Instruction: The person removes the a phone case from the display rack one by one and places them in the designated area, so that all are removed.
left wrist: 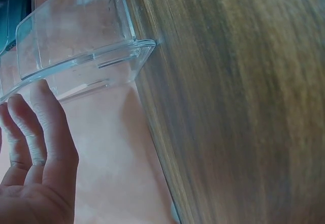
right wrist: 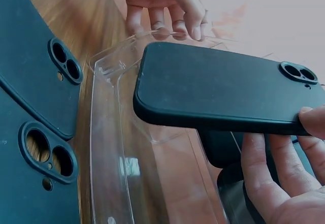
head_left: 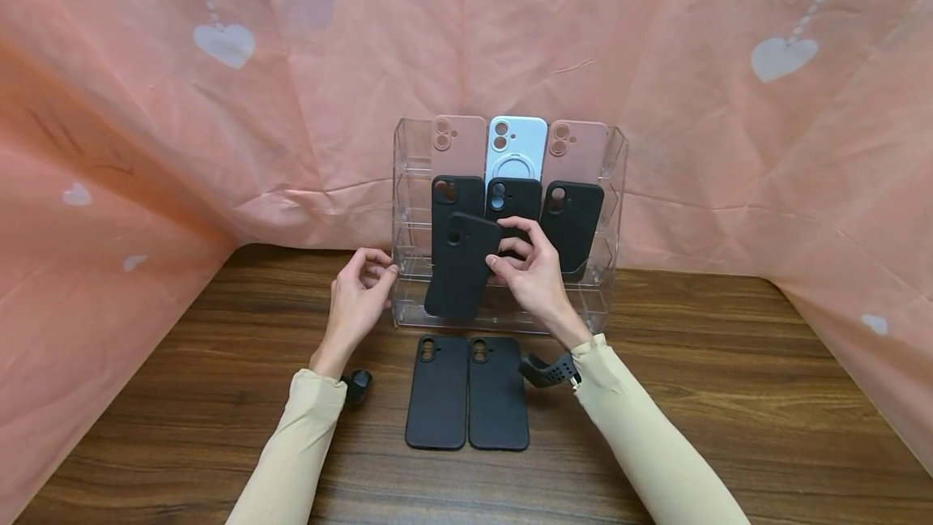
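Note:
My right hand [head_left: 535, 278] pinches a black phone case [head_left: 462, 262] by its right edge, thumb in front and fingers behind. The case tilts before the left part of a clear acrylic display rack [head_left: 503, 321]. In the right wrist view, the held case [right wrist: 218, 87] shows a two-hole camera cutout near the thumb. My left hand [head_left: 360, 286] is at the rack's left side, its fingertips against the clear panel; the left wrist view shows these fingers [left wrist: 53, 127] nearly straight. Two black phone cases [head_left: 437, 395] [head_left: 499, 395] lie side by side on the table before the rack.
Upright on the rack's top tier are a pink case [head_left: 459, 144], a white case with a ring [head_left: 517, 140] and another pink case [head_left: 579, 144]. Black cases [head_left: 576, 221] stand in the tier below. Pink cloth [head_left: 692, 104] surrounds the wooden table [head_left: 700, 395].

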Demonstrator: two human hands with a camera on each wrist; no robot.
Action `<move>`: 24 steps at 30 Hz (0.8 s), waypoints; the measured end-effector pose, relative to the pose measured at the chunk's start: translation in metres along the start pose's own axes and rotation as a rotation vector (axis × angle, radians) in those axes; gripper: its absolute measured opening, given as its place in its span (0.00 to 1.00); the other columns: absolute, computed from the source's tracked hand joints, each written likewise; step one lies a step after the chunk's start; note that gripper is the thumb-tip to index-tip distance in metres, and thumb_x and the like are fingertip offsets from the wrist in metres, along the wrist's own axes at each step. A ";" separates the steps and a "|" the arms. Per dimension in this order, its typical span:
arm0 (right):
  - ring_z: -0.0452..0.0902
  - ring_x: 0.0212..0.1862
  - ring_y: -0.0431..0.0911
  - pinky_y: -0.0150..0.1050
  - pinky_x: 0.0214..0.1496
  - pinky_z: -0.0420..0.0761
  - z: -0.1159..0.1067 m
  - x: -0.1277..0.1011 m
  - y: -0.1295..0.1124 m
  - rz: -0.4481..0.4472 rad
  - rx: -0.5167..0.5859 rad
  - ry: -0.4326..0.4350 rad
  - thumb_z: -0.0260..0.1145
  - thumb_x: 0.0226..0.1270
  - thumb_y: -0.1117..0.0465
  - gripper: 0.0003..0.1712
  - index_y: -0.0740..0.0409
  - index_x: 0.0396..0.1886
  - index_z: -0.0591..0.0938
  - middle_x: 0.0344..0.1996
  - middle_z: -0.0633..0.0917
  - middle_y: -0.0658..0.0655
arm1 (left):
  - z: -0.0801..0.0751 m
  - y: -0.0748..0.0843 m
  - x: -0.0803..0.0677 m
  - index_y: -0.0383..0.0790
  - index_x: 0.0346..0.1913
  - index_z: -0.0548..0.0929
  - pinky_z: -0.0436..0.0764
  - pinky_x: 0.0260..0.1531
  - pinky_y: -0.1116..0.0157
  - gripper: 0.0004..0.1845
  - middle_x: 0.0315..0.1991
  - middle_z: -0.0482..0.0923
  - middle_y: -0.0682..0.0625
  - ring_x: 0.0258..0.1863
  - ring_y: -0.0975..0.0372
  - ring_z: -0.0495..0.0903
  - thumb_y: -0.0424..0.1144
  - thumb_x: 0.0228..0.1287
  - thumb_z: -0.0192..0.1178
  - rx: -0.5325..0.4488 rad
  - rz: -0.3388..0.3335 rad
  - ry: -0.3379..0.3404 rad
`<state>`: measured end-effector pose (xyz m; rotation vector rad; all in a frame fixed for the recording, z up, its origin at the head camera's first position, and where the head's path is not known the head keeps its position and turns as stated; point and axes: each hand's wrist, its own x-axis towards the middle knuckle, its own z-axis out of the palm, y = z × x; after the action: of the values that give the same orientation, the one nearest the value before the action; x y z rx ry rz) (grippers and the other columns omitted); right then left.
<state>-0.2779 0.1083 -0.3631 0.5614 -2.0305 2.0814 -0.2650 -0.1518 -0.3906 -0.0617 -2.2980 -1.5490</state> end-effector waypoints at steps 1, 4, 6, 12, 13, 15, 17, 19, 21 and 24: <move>0.89 0.35 0.40 0.50 0.41 0.92 -0.001 -0.001 -0.001 0.009 0.009 0.000 0.66 0.65 0.77 0.33 0.58 0.68 0.70 0.37 0.82 0.61 | 0.000 0.000 0.000 0.43 0.46 0.81 0.85 0.21 0.67 0.07 0.36 0.85 0.43 0.23 0.65 0.82 0.40 0.70 0.64 -0.001 -0.001 0.000; 0.89 0.34 0.40 0.49 0.39 0.92 -0.003 -0.003 -0.002 0.028 0.022 -0.011 0.66 0.65 0.78 0.33 0.58 0.68 0.70 0.36 0.83 0.58 | 0.000 0.000 0.000 0.43 0.46 0.81 0.85 0.21 0.67 0.07 0.36 0.85 0.43 0.23 0.65 0.82 0.40 0.69 0.64 -0.003 -0.001 0.000; 0.88 0.33 0.40 0.50 0.39 0.92 -0.006 -0.005 -0.003 0.041 0.020 -0.020 0.65 0.65 0.78 0.33 0.58 0.68 0.70 0.35 0.83 0.55 | 0.000 0.000 0.000 0.43 0.46 0.81 0.86 0.21 0.67 0.07 0.36 0.85 0.43 0.24 0.65 0.82 0.40 0.69 0.64 -0.004 -0.003 0.002; 0.89 0.34 0.40 0.50 0.38 0.92 -0.016 -0.013 -0.004 0.069 0.000 -0.059 0.64 0.66 0.79 0.34 0.59 0.70 0.69 0.36 0.84 0.52 | 0.000 0.000 0.000 0.43 0.46 0.81 0.86 0.21 0.67 0.07 0.36 0.85 0.43 0.25 0.65 0.83 0.40 0.69 0.64 -0.005 -0.013 0.005; 0.89 0.34 0.40 0.48 0.38 0.92 -0.017 -0.014 -0.004 0.070 -0.001 -0.065 0.63 0.66 0.79 0.34 0.59 0.71 0.69 0.36 0.84 0.52 | 0.000 0.000 0.000 0.43 0.46 0.81 0.86 0.22 0.67 0.08 0.36 0.85 0.43 0.25 0.64 0.83 0.40 0.70 0.64 -0.003 -0.013 0.004; 0.89 0.34 0.40 0.47 0.37 0.92 -0.021 -0.017 -0.005 0.078 -0.007 -0.076 0.63 0.66 0.79 0.35 0.60 0.71 0.68 0.36 0.85 0.52 | 0.000 0.000 0.000 0.43 0.46 0.81 0.86 0.21 0.67 0.08 0.36 0.84 0.43 0.24 0.64 0.83 0.40 0.70 0.64 -0.004 -0.012 0.003; 0.89 0.34 0.40 0.46 0.37 0.92 -0.024 -0.020 -0.006 0.087 -0.007 -0.087 0.63 0.66 0.79 0.35 0.60 0.71 0.68 0.36 0.84 0.52 | 0.000 0.000 0.000 0.43 0.46 0.81 0.86 0.21 0.67 0.07 0.36 0.84 0.43 0.24 0.64 0.82 0.40 0.69 0.64 -0.004 -0.010 0.003; 0.89 0.34 0.40 0.46 0.37 0.92 -0.027 -0.022 -0.007 0.095 -0.014 -0.100 0.63 0.66 0.79 0.35 0.60 0.71 0.68 0.36 0.84 0.52 | 0.001 -0.001 0.000 0.43 0.46 0.81 0.86 0.21 0.67 0.07 0.36 0.84 0.43 0.24 0.64 0.82 0.40 0.69 0.64 -0.005 -0.007 0.003; 0.89 0.34 0.40 0.45 0.37 0.92 -0.030 -0.024 -0.009 0.100 -0.021 -0.111 0.63 0.66 0.79 0.34 0.60 0.71 0.68 0.36 0.84 0.52 | 0.001 -0.001 0.000 0.43 0.46 0.81 0.86 0.21 0.67 0.08 0.36 0.84 0.43 0.24 0.65 0.82 0.40 0.69 0.64 -0.005 -0.006 0.005; 0.89 0.33 0.40 0.42 0.37 0.92 -0.035 -0.028 -0.009 0.099 -0.024 -0.133 0.63 0.67 0.80 0.34 0.62 0.71 0.68 0.36 0.83 0.52 | 0.001 -0.001 0.000 0.43 0.46 0.81 0.86 0.21 0.67 0.08 0.37 0.85 0.43 0.25 0.66 0.82 0.40 0.69 0.64 -0.001 -0.007 0.005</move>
<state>-0.2542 0.1473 -0.3654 0.6228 -2.1952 2.1245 -0.2658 -0.1519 -0.3917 -0.0505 -2.2962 -1.5522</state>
